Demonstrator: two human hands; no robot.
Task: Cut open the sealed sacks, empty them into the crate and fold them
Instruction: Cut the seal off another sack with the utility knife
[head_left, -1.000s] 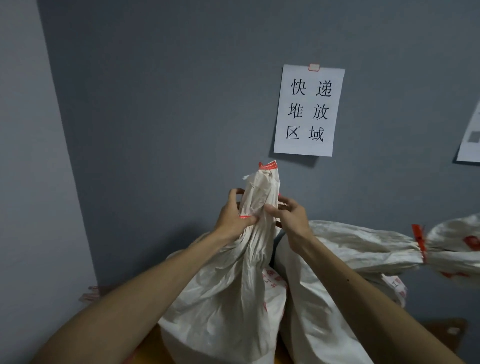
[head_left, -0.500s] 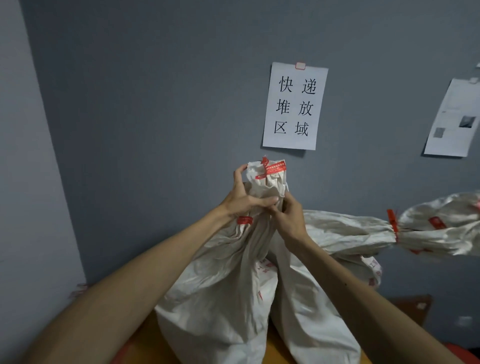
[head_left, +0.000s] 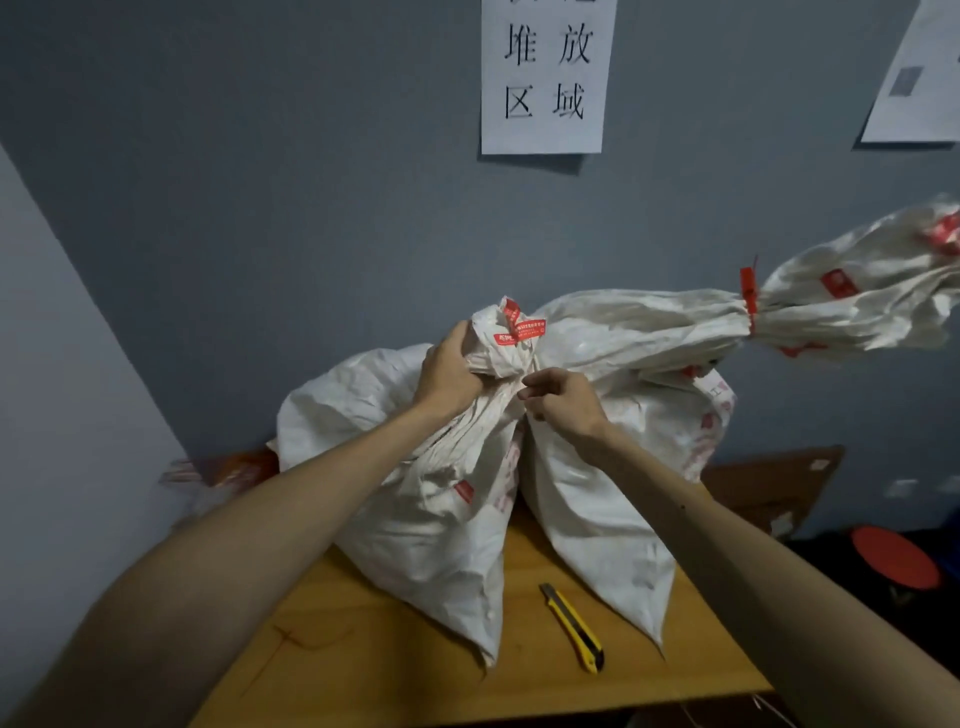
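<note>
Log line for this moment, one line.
left hand: grips front sack neck | right hand: pinches neck | utility knife: lying on table, untouched

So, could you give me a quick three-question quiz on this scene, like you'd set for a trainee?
1. True or false: the yellow utility knife lies on the wooden table, touched by neither hand.
2. What does the left hand grip? A) the bunched neck of the front sack B) the knife C) nothing
3. Fill in: the rear sack, lying sideways, is sealed with a ___ tie.
Key: 1 true; 2 A; 3 red.
</note>
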